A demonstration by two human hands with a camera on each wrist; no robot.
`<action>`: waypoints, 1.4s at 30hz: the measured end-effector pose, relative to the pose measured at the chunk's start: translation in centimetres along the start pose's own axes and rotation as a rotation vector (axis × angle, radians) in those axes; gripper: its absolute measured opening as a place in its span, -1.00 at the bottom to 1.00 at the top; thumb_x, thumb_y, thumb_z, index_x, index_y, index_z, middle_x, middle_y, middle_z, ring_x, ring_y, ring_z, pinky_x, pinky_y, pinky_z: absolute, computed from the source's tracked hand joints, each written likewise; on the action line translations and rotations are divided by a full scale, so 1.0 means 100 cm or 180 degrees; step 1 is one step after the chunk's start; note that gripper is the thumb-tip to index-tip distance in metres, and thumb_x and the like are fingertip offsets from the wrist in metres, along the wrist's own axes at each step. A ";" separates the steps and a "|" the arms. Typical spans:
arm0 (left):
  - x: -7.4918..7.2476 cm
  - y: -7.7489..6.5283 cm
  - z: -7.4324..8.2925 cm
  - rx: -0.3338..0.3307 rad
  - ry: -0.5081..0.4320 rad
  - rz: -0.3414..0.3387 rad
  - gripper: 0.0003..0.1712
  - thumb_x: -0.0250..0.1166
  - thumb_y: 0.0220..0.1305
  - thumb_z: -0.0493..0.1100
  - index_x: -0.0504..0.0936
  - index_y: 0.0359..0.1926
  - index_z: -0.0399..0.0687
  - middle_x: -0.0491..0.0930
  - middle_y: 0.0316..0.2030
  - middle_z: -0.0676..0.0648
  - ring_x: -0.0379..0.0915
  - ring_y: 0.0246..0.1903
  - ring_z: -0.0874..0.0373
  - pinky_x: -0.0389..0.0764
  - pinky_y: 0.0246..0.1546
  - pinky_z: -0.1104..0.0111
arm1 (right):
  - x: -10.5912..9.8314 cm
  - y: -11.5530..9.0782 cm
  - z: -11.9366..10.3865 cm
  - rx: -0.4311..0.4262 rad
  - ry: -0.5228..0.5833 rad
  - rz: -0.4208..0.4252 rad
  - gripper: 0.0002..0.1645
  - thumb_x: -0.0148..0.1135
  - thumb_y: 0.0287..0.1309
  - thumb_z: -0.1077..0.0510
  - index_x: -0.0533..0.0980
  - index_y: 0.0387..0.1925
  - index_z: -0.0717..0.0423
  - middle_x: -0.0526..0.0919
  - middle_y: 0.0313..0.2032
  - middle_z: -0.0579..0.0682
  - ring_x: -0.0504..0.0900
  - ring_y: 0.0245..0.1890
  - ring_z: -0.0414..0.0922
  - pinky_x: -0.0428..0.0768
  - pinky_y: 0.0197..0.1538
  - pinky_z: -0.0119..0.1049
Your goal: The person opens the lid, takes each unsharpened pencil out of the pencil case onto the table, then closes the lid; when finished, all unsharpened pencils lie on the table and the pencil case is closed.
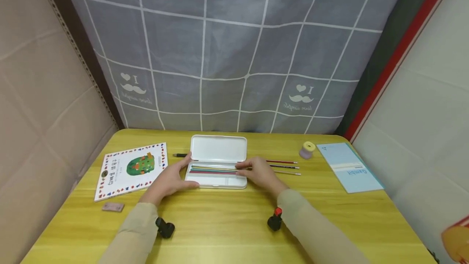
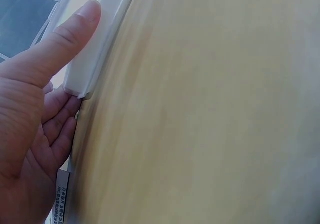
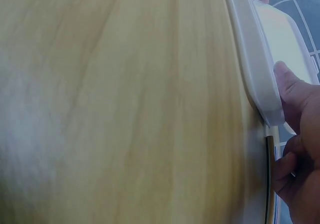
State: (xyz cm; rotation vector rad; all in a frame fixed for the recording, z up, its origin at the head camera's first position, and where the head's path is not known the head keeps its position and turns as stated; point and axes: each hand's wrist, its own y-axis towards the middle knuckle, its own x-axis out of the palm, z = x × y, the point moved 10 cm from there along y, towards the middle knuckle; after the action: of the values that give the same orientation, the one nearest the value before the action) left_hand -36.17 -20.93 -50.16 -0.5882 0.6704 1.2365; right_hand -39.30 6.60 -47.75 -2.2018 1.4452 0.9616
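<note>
A white pencil case (image 1: pixel 216 181) lies with its lid (image 1: pixel 219 148) raised, several coloured pencils (image 1: pixel 212 169) inside. At its left end, my left hand (image 1: pixel 172 179) holds the case, thumb along the front rim and fingers against the side. My right hand (image 1: pixel 261 174) reaches over the right end, its thumb and forefinger pinching the pencils' ends. In the right wrist view the thumb (image 3: pixel 287 81) crosses the case rim while the other fingers curl beside it; the fingertips inside are hidden. Three more pencils (image 1: pixel 289 167) lie on the table, partly behind the right hand.
A white booklet with a green picture (image 1: pixel 141 165) lies left, a small pinkish eraser (image 1: pixel 113 207) in front of it. Behind the left hand shows a black pen (image 1: pixel 179 155). On the right are a yellow-topped round container (image 1: pixel 307 150) and a light blue notebook (image 1: pixel 349 168).
</note>
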 end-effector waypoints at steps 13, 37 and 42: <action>0.000 0.000 0.001 -0.0031 0.0021 -0.0004 0.43 0.58 -0.02 0.43 -0.06 0.70 0.26 0.34 0.52 -0.07 0.19 0.48 -0.32 0.35 0.35 -0.26 | 0.004 0.006 -0.008 0.0058 -0.0371 0.0017 -0.82 0.49 0.28 0.10 0.82 -0.09 -0.11 0.82 -0.08 -0.14 0.71 0.10 -0.09 0.65 0.19 -0.09; 0.001 0.000 0.001 -0.0003 0.0001 0.0012 0.43 0.58 -0.03 0.43 -0.05 0.70 0.27 0.31 0.53 -0.06 0.17 0.49 -0.32 0.30 0.38 -0.28 | -0.023 -0.009 -0.010 -0.0259 0.0265 0.0471 -0.94 0.49 0.26 0.18 0.80 -0.24 0.00 0.76 -0.30 -0.14 0.49 -0.47 -0.23 0.51 -0.37 -0.38; 0.001 0.000 0.000 0.0006 0.0033 0.0024 0.43 0.58 -0.02 0.43 -0.05 0.70 0.25 0.32 0.53 -0.08 0.18 0.48 -0.33 0.31 0.37 -0.28 | -0.043 -0.018 -0.003 -0.0249 0.0600 0.0536 -0.91 0.49 0.21 0.27 0.79 -0.23 0.10 0.77 -0.30 -0.09 0.44 -0.44 -0.22 0.43 -0.35 -0.40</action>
State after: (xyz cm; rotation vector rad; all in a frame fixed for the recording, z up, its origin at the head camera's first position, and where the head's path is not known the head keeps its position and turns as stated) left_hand -36.12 -20.84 -50.25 -0.5915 0.6828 1.2405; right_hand -38.67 10.10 -44.69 -2.3091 1.7290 0.8970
